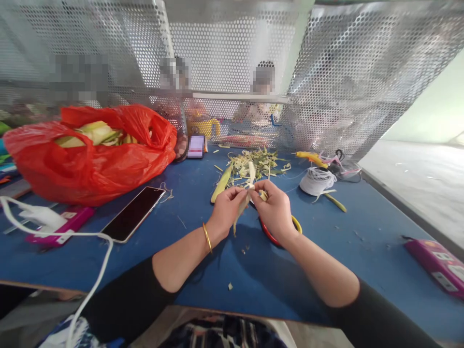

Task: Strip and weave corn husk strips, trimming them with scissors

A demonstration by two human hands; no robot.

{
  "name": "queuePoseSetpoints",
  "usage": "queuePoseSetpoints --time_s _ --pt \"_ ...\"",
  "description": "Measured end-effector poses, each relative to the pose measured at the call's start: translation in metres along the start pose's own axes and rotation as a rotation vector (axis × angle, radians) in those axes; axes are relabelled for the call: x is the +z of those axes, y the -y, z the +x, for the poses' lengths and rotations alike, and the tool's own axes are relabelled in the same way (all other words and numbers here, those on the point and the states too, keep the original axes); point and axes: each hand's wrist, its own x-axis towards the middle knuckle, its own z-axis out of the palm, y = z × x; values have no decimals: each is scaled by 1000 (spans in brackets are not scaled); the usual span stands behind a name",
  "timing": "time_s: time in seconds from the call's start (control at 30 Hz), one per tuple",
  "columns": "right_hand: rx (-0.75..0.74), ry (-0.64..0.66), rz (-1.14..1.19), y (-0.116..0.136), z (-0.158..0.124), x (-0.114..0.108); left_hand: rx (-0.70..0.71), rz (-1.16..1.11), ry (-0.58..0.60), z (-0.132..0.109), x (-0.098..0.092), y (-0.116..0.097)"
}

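Note:
My left hand point(227, 211) and my right hand point(274, 211) meet over the middle of the blue table. Both are closed, thumbs and fingertips pinching a pale strip of corn husk point(251, 170). One end of the strip sticks up above the fingers; another thin end hangs below my left hand. Partly under my right hand lie scissors point(267, 233) with red and yellow handles, their blades mostly hidden. Just beyond the hands is a pile of shredded husk point(258, 160). A larger yellow-green husk piece point(222, 183) rests at its left.
At left stand a red plastic bag point(123, 176) of husks, a phone point(133, 215) and a white cable point(105, 263). To the right are a white cord spool point(316, 181), a yellow glue gun point(312, 157) and a purple box point(437, 266). A perforated metal screen point(232, 43) closes the back; people sit behind it.

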Motion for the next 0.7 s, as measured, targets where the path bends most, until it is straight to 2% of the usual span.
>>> queuePoseSetpoints --time_s 0.27,0.37,0.5,0.6,0.7 --pt "9 1 58 0 0 2 -109 -87 -54 1 2 1" --pt "58 24 106 -2 1 4 -80 -134 -27 1 3 1" --pt "79 41 119 -3 1 5 -1 -136 -54 1 3 3" --pt "5 25 58 -3 -1 4 5 -143 -75 0 2 4" --pt "-149 -2 -30 -4 -4 3 -21 -185 -68 0 1 5"
